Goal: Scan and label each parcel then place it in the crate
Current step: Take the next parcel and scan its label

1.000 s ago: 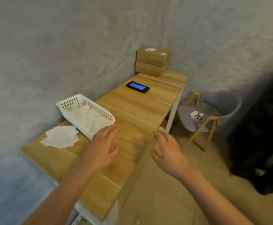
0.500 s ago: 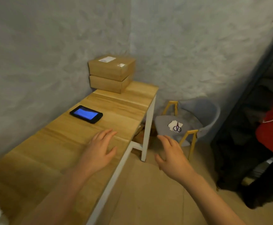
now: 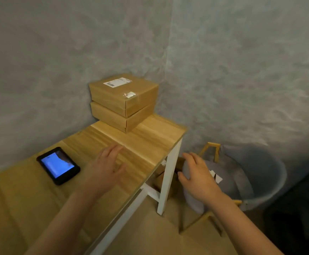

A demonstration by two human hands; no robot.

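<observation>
Two stacked parcels (image 3: pixel 123 102) sit at the desk's (image 3: pixel 150 137) far corner against the wall. Left hand (image 3: pixel 107 168) spread, empty, above desk beside phone (image 3: pixel 58 165). Right hand (image 3: pixel 198 173) spread, empty, off desk edge.

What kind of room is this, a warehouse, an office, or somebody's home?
Most likely a small makeshift packing corner in a home or small shop, not a warehouse. Two cardboard parcels are stacked on a plain wooden table in a plastered corner, a handheld device with a lit blue screen lies nearby, and a grey chair stands beside it.
</observation>
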